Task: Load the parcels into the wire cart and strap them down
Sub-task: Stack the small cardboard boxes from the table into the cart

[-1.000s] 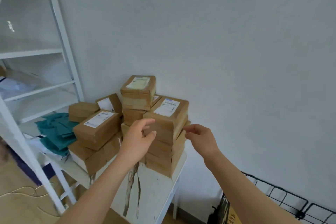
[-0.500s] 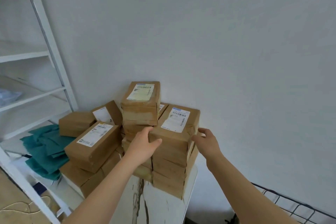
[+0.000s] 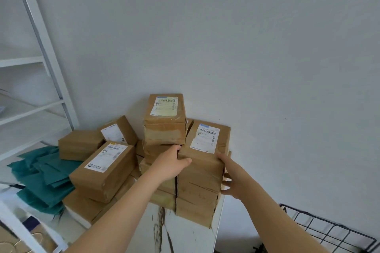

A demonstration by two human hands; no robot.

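Several brown cardboard parcels with white labels are piled on a white table [image 3: 191,236] against the wall. My left hand [image 3: 169,165] grips the left side of the top parcel [image 3: 205,150] of the right-hand stack, thumb on its front face. My right hand [image 3: 234,178] clasps the right side of that same stack, fingers wrapped round the edge a little lower down. A taller stack [image 3: 164,123] stands just behind to the left. The black wire cart [image 3: 329,230] shows only as a rim at the lower right.
A white shelving frame [image 3: 47,51] stands at the left. Green folded cloth [image 3: 41,178] lies beside the left parcels [image 3: 102,168]. The grey wall [image 3: 267,68] is right behind the piles. The table's right edge drops off next to the cart.
Both hands have closed in on the right-hand stack: the left moved onto the top parcel's left side, the right onto its right side. The view has come nearer.
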